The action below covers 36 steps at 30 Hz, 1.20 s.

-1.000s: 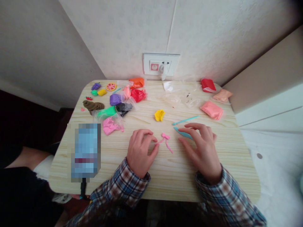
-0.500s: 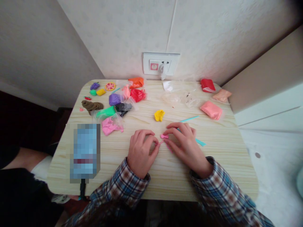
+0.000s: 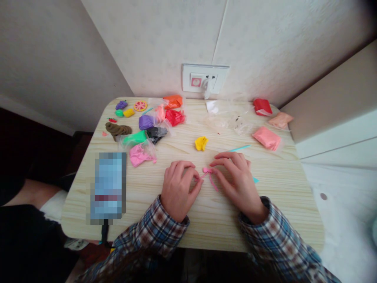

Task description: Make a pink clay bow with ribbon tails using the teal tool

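Clay bow (image 3: 207,171) in pink, lying on the table (image 3: 215,228) between two bare hands.
The left hand (image 3: 180,188) pinches the end of one thin strand of it between thumb and finger; the right hand (image 3: 237,182) has its fingertips at the bow's near side, curved, though whether they grip or merely touch I cannot tell. A second strand trails toward the wearer, between the hands. Yellow clay (image 3: 201,143) sits beyond them; one blue tool (image 3: 241,147) lies past the right hand, and pink clay in a bag (image 3: 141,154) rests beyond and left of the left hand.
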{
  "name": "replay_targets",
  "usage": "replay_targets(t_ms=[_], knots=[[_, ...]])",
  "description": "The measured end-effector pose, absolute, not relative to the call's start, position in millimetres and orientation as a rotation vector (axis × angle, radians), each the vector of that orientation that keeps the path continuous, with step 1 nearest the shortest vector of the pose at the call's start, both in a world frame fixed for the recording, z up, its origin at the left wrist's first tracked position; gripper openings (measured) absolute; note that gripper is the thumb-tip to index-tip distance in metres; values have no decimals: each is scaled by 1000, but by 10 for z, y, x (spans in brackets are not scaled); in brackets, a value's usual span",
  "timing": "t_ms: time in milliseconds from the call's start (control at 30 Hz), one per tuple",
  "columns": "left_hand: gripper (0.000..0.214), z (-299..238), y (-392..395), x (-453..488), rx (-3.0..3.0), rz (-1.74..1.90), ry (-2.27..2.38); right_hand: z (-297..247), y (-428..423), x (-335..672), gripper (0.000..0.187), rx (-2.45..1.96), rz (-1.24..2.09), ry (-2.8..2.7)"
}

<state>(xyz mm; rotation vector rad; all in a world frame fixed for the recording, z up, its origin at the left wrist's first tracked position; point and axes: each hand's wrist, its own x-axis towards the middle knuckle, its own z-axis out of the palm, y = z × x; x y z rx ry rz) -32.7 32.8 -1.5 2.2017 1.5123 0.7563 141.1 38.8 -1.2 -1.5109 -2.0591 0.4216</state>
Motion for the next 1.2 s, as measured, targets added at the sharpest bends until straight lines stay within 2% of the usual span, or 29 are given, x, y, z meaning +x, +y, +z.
replay_targets(t_ms=[1200], knots=[[3,-19,350,-282,2237,781,1520,-30,393,1402,11,-1545,426,-2061]])
